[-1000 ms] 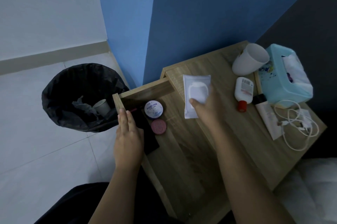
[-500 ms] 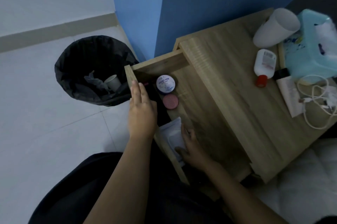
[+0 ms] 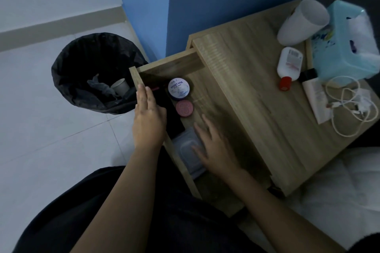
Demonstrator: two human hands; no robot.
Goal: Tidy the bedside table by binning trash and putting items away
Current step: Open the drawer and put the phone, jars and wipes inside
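Observation:
The wooden bedside table (image 3: 242, 80) has its drawer (image 3: 164, 65) pulled out toward me. A pack of wet wipes (image 3: 185, 150) lies flat in the drawer's near end. My right hand (image 3: 213, 145) rests over the pack with straight, spread fingers. My left hand (image 3: 148, 117) lies flat on the drawer's front panel, fingers straight. Deeper in the drawer sit a white-lidded cream jar (image 3: 178, 88), a small pink tin (image 3: 184, 108) and a dark flat object (image 3: 168, 108).
On the tabletop stand a white cup (image 3: 300, 24) on its side, a white bottle with red cap (image 3: 289, 65), a teal tissue box (image 3: 347, 40), a white tube (image 3: 314, 96) and a coiled white cable (image 3: 349, 104). A black-lined bin (image 3: 96, 71) with trash stands left on the floor.
My right hand carried the wipes pack from the tabletop down into the drawer, laid it flat and opened over it. My left hand stayed on the drawer front.

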